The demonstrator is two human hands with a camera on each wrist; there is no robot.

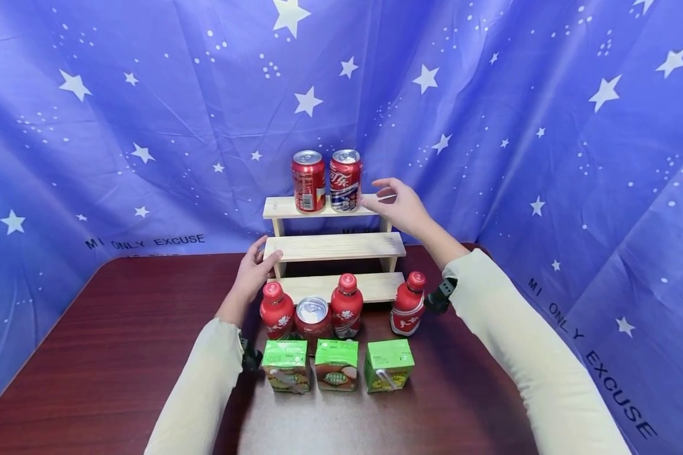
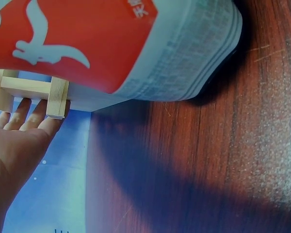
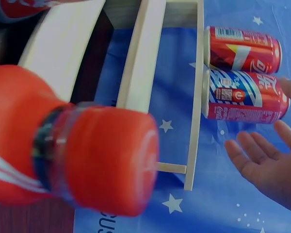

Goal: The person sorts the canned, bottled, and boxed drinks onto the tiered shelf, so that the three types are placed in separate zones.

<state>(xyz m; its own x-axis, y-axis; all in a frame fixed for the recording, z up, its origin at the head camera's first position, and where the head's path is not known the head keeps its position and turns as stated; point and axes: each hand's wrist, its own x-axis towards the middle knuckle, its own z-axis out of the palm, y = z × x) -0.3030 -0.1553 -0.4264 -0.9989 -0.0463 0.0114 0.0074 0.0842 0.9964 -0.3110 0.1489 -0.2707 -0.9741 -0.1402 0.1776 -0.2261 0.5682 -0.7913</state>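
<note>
Wooden rack point(image 1: 336, 247) behind 3 bottles point(image 1: 346, 309), 3 cartons point(image 1: 336, 368).

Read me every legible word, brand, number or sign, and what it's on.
"MI ONLY EXCUSE": blue star-printed fabric backdrop, left and right.
"可乐", QR code: right-hand red metal can atop the pale wooden rack.
Barcode, number too small: left-hand red metal can beside it.
Cut off, too small or blurred: remaining can print, green-topped rectangular cartons, lower red metal can, red capped bottles.

Glossy metal cans point(image 1: 345, 183), smooth wooden rack point(image 1: 334, 246), creased cloth backdrop point(image 1: 176, 139)
</note>
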